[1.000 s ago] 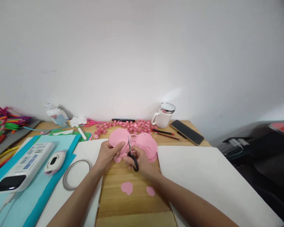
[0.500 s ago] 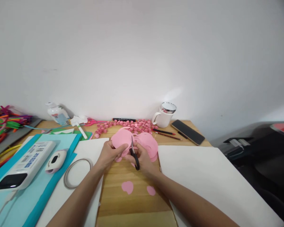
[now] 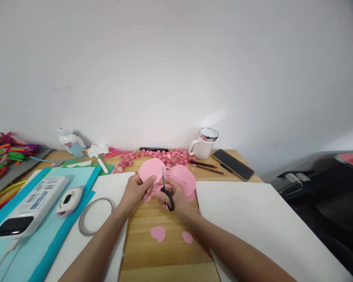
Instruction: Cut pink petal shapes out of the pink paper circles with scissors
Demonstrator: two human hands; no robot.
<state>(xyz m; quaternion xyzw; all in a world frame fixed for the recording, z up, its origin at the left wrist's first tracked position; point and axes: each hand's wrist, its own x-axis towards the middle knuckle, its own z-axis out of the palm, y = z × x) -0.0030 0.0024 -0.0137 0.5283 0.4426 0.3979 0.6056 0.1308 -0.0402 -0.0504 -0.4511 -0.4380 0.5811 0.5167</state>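
Note:
My left hand (image 3: 139, 190) pinches a round piece of pink paper (image 3: 150, 170) between thumb and fingers, holding it up above the table. Black-handled scissors (image 3: 168, 198) are gripped in my right hand (image 3: 178, 197), their blades pointing away from me along the paper's right edge. Just behind the scissors lies a pile of cut pink paper (image 3: 182, 178). Nearer to me, a pink heart-shaped piece (image 3: 158, 233) and a small oval piece (image 3: 187, 237) rest on the wood. Many small rolled pink paper buds (image 3: 179, 157) are heaped toward the wall.
A white mug (image 3: 204, 143), pencils (image 3: 208, 168) and a phone (image 3: 233, 164) stand or lie at the back right. White sheets (image 3: 253, 211) flank the wooden strip. Leftward are a tape roll (image 3: 81, 223), a white power bank (image 3: 32, 205), a bottle (image 3: 72, 143) and colourful pipe cleaners (image 3: 11, 150).
The round pink paper has turned slightly in my left hand, and a strip that stood behind its top edge no longer shows there. The scissors stay beside its right edge.

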